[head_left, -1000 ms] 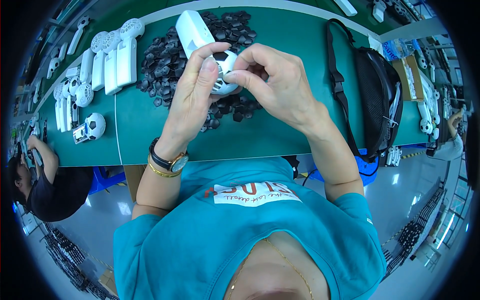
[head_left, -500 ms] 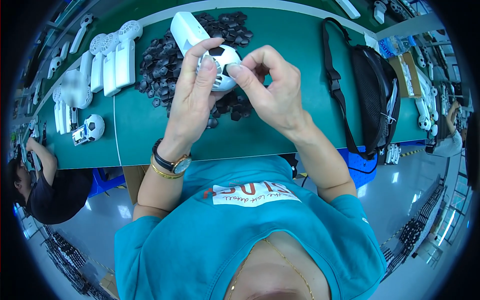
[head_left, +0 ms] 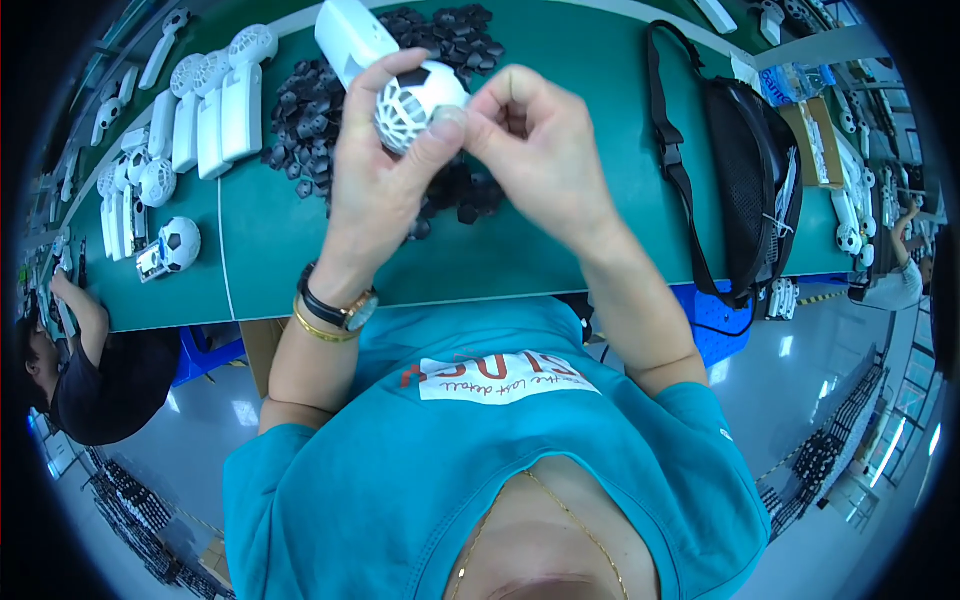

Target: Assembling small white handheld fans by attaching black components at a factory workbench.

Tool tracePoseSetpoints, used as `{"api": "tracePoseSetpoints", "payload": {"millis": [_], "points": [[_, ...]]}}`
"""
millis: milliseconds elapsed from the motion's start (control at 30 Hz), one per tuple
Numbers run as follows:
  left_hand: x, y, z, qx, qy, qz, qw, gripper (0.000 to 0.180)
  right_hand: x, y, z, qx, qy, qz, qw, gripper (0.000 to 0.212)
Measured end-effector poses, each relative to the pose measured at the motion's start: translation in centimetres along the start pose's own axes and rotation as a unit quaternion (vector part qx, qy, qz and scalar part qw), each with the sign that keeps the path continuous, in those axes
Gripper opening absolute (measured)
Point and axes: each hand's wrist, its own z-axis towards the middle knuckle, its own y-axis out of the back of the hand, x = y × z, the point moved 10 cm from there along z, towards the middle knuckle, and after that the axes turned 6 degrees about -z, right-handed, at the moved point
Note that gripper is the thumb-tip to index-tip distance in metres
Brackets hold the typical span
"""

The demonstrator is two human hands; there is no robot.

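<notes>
A: L grip point(head_left: 380, 180), over worktop point(head_left: 480, 270), holds white football-head device point(head_left: 440, 95); R grip point(head_left: 540, 145) pinched narrow at its right side, can't tell if holding anything. Risk?
B: Slip if L hold loosens; could drop onto blk pentagon pcs point(head_left: 300, 120).
A: Containers?
B: Blk mesh bag point(head_left: 745, 170), contents unclear; cardboard box point(head_left: 833, 150), white parts point(head_left: 818, 140) inside.

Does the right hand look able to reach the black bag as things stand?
Probably yes: only green tabletop shows between the right hand and the black bag, whose strap lies nearest.
</notes>
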Motion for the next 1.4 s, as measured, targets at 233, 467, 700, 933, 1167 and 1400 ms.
{"api": "tracePoseSetpoints", "payload": {"millis": [233, 467, 700, 933, 1167, 1400], "points": [[-1.0, 1.2, 1.0, -0.015, -0.031, -0.103, 0.994, 0.051, -2.3, 5.3, -1.3, 0.002, -0.017, -0.074, 0.997, 0.013], [-1.2, 4.2, 1.7, -0.034, -0.042, -0.091, 0.994, 0.050, -1.8, 3.5, -5.6, 0.041, 0.205, -0.373, 0.904, 0.021], [-0.5, 2.8, 2.2, -0.017, 0.007, -0.151, 0.988, 0.048, -1.9, 1.1, -5.5, 0.099, 0.275, -0.476, 0.830, 0.015], [-1.1, -0.1, 2.3, -0.007, 0.041, -0.318, 0.947, 0.041, -2.5, 1.0, -4.5, 0.111, 0.260, -0.529, 0.801, 0.013], [-1.6, -1.8, 2.9, -0.006, 0.058, -0.370, 0.927, 0.043, 2.8, 3.0, -2.7, 0.003, 0.235, -0.289, 0.928, 0.010], [-1.4, -3.8, 3.0, 0.015, 0.061, -0.367, 0.928, 0.046, 7.3, 2.0, -2.1, -0.113, 0.300, -0.175, 0.931, 0.015]]}}
